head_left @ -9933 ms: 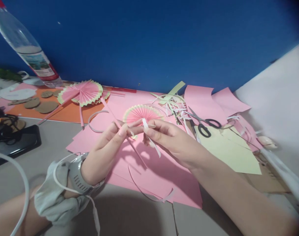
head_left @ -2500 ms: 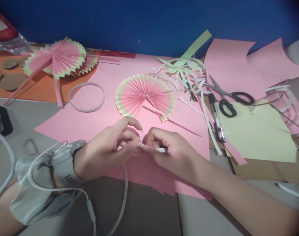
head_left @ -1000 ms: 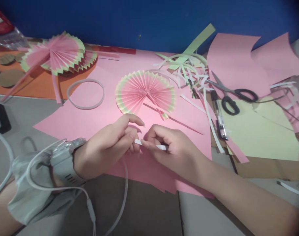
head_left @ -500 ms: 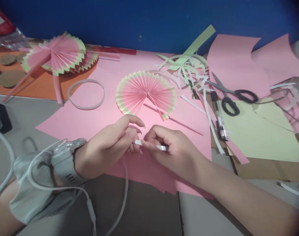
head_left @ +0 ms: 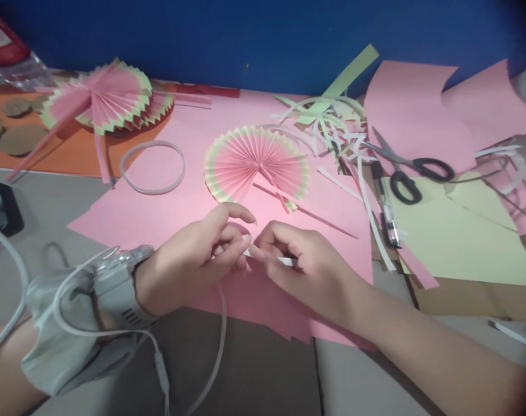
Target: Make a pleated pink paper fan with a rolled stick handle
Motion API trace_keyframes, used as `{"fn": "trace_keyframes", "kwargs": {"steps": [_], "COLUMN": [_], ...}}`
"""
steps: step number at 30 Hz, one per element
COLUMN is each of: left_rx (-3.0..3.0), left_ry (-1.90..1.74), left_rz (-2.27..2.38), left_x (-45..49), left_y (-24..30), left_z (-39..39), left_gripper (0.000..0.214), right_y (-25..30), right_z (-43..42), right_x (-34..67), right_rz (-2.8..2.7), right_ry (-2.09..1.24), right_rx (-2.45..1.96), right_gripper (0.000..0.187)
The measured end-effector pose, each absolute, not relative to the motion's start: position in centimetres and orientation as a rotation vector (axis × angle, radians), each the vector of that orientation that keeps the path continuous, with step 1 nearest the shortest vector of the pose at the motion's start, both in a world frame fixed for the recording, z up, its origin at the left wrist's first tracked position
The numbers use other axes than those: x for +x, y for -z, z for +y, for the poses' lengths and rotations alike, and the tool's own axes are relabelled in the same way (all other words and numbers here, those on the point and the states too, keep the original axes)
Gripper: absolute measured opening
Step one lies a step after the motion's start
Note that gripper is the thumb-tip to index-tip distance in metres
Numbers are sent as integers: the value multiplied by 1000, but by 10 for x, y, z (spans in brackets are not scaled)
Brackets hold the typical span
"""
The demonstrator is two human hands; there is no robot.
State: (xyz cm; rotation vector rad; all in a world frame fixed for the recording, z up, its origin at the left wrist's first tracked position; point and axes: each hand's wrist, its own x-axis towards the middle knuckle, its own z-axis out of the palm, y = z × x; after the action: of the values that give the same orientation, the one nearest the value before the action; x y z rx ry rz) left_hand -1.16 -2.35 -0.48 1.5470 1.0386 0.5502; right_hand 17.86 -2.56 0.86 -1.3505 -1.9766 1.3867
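My left hand (head_left: 193, 260) and my right hand (head_left: 297, 266) meet over the large pink paper sheet (head_left: 150, 214), fingertips touching. Between them both pinch a thin white paper strip (head_left: 285, 261); most of it is hidden by the fingers, and a long tail curves down toward the table's front edge. A pleated pink fan with a yellow-green rim (head_left: 256, 164) lies flat just beyond my hands. My left wrist wears a grey watch (head_left: 115, 289) and a grey sleeve.
A stack of pleated fans (head_left: 102, 98) lies on orange paper at back left, with a white paper ring (head_left: 152, 167) beside it. Scissors (head_left: 407, 170), a pen (head_left: 384, 205), loose strips (head_left: 327, 121), and yellow (head_left: 453, 237) and pink sheets (head_left: 410, 115) fill the right.
The visible piece of strip between my hands has shortened as my fingertips closed together. The fan I held up earlier now lies on the pink sheet.
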Motion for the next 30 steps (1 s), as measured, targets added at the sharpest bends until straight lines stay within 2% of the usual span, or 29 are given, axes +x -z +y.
{"fn": "trace_keyframes", "kwargs": {"steps": [6, 14, 24, 30], "left_rx": [1467, 1511, 1556, 1548], "left_ry": [-586, -754, -838, -860], "left_rz": [1023, 1136, 1162, 1147], "left_x": [-9, -7, -9, -9], "left_y": [4, 2, 7, 7], "left_z": [-26, -28, -28, -28], "left_gripper": [23, 29, 24, 23], "right_y": [-13, -23, -31, -17], "right_z": [-29, -23, -21, -19], "right_x": [179, 183, 180, 184], "right_rz": [-2009, -2019, -2060, -2132], "right_ry": [-1351, -1114, -1019, -861], "right_rx": [-1479, -1652, -1672, -1467], "right_gripper": [19, 25, 27, 28]}}
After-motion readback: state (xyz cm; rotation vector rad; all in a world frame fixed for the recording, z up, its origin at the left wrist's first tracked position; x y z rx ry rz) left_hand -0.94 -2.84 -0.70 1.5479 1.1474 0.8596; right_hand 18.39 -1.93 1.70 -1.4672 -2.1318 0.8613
